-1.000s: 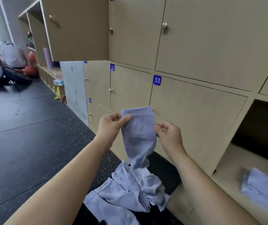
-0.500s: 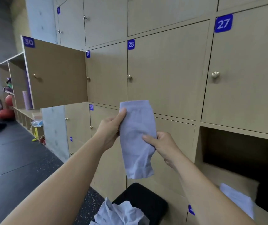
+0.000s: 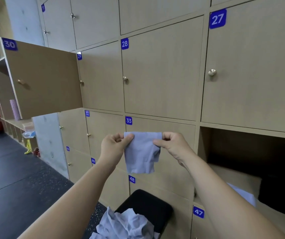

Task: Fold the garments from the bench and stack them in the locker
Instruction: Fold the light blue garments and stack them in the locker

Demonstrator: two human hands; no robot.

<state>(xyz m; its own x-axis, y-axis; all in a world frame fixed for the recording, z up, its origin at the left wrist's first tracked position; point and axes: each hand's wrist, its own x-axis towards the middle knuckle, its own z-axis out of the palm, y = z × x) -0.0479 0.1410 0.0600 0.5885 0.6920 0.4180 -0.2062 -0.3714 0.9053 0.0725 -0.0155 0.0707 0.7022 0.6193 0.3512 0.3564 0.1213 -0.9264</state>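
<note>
A small light-blue garment [image 3: 141,153] hangs folded in the air in front of locker 33. My left hand [image 3: 114,144] pinches its top left corner and my right hand [image 3: 172,144] pinches its top right corner. Below, a heap of crumpled light-blue garments [image 3: 124,225] lies on the black bench [image 3: 153,203]. The open locker [image 3: 252,163] is to the right, with folded light-blue garments [image 3: 241,194] on its floor, partly hidden by my right forearm.
The door of locker 30 [image 3: 43,80] stands open at the left, jutting into the room. A concrete pillar [image 3: 49,144] stands below it. Open shelves with balls and a roller [image 3: 15,109] run along the far left above dark rubber flooring [image 3: 17,178].
The garment was hanging long; it now hangs half as long, held by both top corners. My hands have dropped lower, and the view has tilted up toward the lockers.
</note>
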